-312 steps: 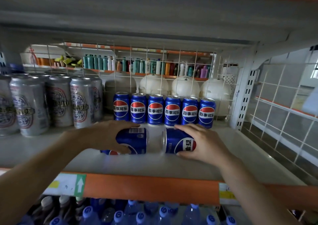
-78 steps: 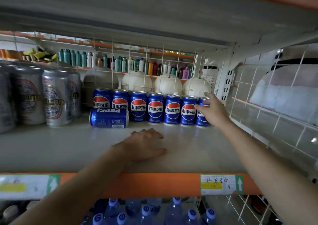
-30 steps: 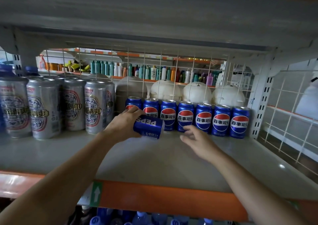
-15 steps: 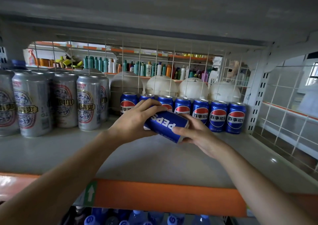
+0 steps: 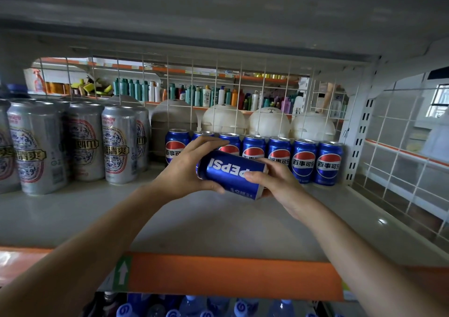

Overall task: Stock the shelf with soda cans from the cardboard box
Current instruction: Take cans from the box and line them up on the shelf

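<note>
Both hands on one blue aluminium Pepsi can (image 5: 232, 174), tilted sideways above the grey shelf board (image 5: 194, 222). Left hand (image 5: 184, 171) grips its base end, right hand (image 5: 272, 183) its top end, just before the back row of upright blue cans (image 5: 303, 161).

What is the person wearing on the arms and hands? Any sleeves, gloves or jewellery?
Nothing worn shows. The left forearm and right forearm are bare to the frame edge, no sleeve in view. The left hand and right hand wear no glove, ring, watch or bracelet.

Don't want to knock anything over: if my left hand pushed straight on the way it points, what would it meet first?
Probably the back row of blue cans, near its left end, right behind the left hand and the held can. How near is unclear.
</note>
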